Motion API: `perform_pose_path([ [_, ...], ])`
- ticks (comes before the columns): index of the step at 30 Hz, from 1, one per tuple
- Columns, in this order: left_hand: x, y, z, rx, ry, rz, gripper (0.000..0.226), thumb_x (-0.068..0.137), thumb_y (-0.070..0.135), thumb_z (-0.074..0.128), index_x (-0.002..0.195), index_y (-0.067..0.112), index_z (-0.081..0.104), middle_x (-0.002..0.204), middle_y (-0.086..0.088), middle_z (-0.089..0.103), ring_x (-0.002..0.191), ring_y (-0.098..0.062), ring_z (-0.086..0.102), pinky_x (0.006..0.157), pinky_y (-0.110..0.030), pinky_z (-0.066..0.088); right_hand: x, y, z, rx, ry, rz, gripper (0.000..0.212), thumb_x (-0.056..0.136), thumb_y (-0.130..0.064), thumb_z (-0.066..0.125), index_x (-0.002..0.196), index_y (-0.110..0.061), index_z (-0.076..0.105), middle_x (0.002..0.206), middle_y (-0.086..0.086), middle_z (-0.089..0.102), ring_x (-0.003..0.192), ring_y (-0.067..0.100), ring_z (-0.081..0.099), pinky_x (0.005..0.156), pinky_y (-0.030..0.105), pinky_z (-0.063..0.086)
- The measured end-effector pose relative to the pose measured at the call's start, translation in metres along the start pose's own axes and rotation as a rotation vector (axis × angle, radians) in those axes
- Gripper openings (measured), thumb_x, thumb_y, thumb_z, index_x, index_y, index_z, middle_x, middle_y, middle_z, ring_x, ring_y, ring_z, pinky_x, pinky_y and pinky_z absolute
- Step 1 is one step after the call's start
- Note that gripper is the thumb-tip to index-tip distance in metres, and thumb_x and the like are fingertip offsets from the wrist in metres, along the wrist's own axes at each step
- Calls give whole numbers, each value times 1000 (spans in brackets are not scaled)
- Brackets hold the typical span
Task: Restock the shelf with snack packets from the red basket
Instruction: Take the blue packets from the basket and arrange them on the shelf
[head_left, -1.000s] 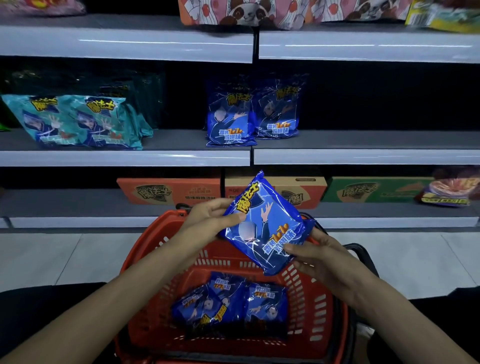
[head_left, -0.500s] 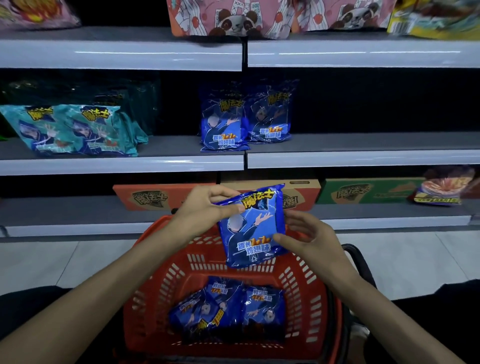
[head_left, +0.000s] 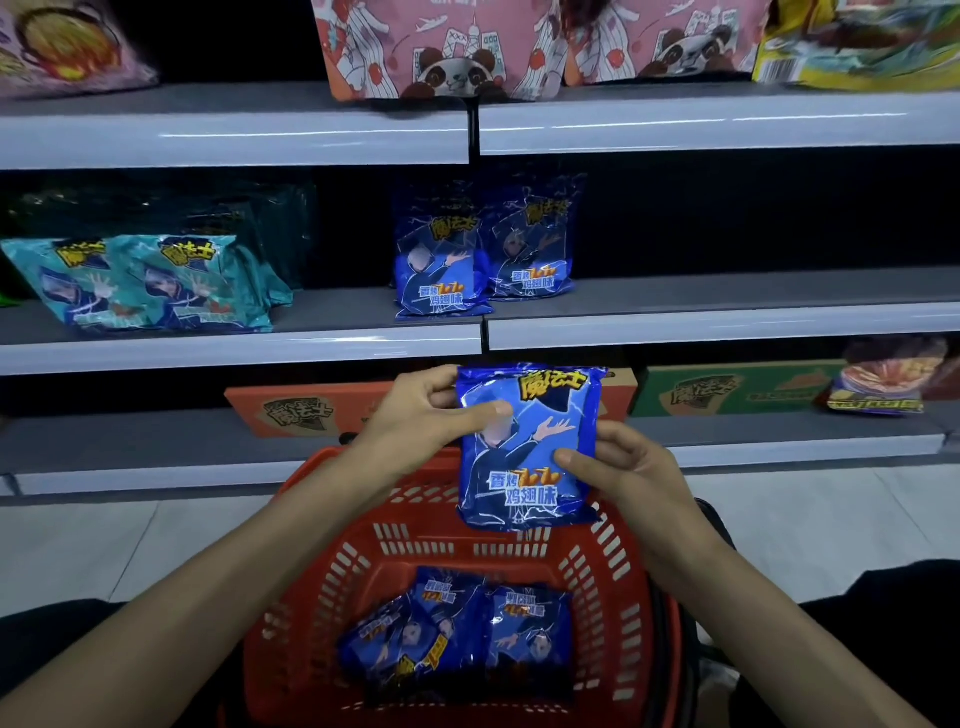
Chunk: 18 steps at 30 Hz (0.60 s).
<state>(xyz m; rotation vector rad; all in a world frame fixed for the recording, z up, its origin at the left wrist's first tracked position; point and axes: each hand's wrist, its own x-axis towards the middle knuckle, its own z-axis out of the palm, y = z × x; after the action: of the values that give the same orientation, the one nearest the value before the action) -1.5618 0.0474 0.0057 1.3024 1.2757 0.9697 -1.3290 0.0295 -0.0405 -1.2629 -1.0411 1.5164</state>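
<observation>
I hold a blue snack packet (head_left: 527, 452) upright above the red basket (head_left: 332, 571). My left hand (head_left: 426, 415) pinches its upper left edge, thumb on the front. On the packet's right edge, my right hand (head_left: 618, 467) grips it with the thumb across the front. Several more blue packets (head_left: 457, 629) lie in the bottom of the basket. Two matching blue packets (head_left: 483, 254) stand on the middle shelf (head_left: 727, 327), just above the packet I hold.
Teal packets (head_left: 145, 283) lie on the middle shelf at the left. Orange (head_left: 296, 410) and green (head_left: 727, 389) cartons sit on the bottom shelf. Panda-print bags (head_left: 467, 47) line the top shelf. A pale tiled floor surrounds the basket.
Both hands have turned the blue packet from tilted to upright and raised it slightly toward the shelves. The view has come closer to the shelf.
</observation>
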Motion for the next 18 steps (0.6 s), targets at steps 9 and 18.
perform_pose_path([
  [9, -7, -29, 16, -22, 88, -45, 31, 82, 19, 86, 111, 13, 77, 102, -2, 81, 96, -19, 78, 84, -25, 62, 5, -15, -5, 35, 103, -72, 27, 87, -5, 79, 113, -9, 71, 105, 10, 80, 96, 34, 77, 90, 61, 59],
  [18, 9, -36, 35, -92, 188, -36, 17, 91, 7, 78, 105, 16, 78, 99, 4, 82, 95, -17, 78, 82, -31, 64, 23, -18, -1, -122, 162, -200, 34, 84, -13, 84, 115, -15, 71, 104, 0, 79, 99, 20, 76, 84, 40, 64],
])
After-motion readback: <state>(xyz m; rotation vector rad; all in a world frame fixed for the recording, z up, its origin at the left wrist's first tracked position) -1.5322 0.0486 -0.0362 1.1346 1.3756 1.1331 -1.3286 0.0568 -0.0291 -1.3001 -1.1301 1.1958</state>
